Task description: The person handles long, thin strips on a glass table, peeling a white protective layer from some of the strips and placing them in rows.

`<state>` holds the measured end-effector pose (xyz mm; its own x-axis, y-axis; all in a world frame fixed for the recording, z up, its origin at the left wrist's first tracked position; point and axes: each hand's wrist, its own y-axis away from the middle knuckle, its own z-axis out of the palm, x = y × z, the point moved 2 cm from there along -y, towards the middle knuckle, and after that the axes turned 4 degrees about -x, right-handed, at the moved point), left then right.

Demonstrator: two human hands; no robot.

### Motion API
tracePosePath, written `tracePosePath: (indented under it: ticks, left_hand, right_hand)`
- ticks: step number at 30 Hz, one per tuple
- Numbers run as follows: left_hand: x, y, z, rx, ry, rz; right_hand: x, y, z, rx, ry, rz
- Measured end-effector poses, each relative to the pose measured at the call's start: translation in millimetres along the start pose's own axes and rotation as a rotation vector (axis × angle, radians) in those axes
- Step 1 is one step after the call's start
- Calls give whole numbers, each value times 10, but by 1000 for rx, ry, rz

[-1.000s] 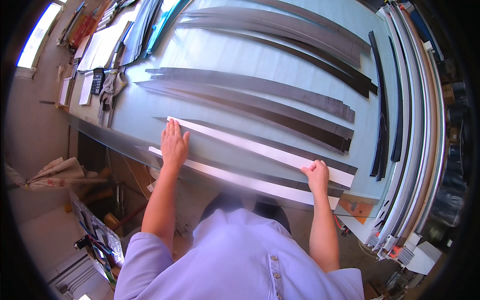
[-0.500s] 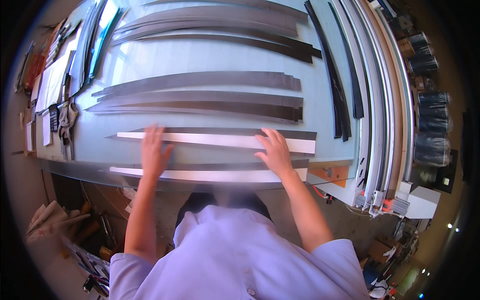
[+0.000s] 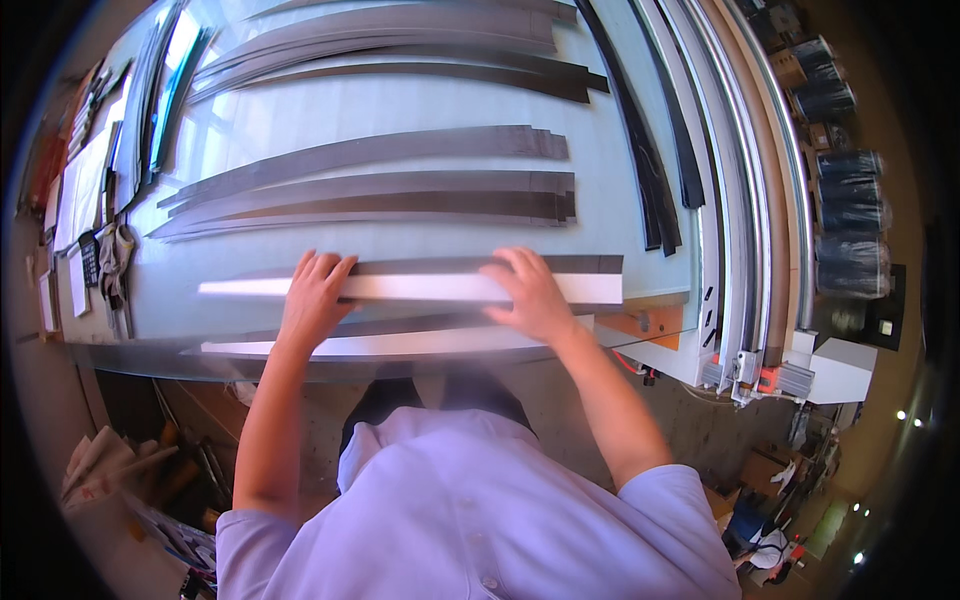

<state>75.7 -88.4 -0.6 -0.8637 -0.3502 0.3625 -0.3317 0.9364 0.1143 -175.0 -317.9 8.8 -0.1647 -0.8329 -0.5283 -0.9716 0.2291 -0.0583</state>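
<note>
Both my hands are on a long tapered strip, white (image 3: pixel 420 288) along its near side and dark grey (image 3: pixel 590 264) along its far side. My left hand (image 3: pixel 318 295) grips it left of the middle, fingers bent over the far edge and thumb at the near edge. Toward the wider right end, my right hand (image 3: pixel 530 295) spans the width in the same way, its fingers more stretched. Closer to me, a second white-and-grey strip (image 3: pixel 400 342) lies along the table's front edge, partly behind my right hand.
Beyond lie two groups of dark grey strips, one mid-table (image 3: pixel 400 200) and another farther back (image 3: pixel 370 40). Black strips (image 3: pixel 640 150) and long metal rails (image 3: pixel 760 180) run along the right. A calculator (image 3: pixel 90 258) and gloves (image 3: pixel 118 255) sit at the left.
My hands have closed around the far white-and-grey strip, fingers now bent over its edge. It appears larger, as if raised slightly. The whole view has shifted a little.
</note>
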Motion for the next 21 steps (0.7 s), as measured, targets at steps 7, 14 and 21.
tracePosePath:
  ticks: [7,14,21]
  left_hand:
    - [216,860,102,-118,70,-102]
    - [282,823,147,-73,26,-71]
    - [103,925,184,-89,35,-132]
  right_hand:
    - [-438,558,448,-147,29,81]
    - [-400,644,407,-74,-84,143]
    - [567,1768,434,606,-256,1036]
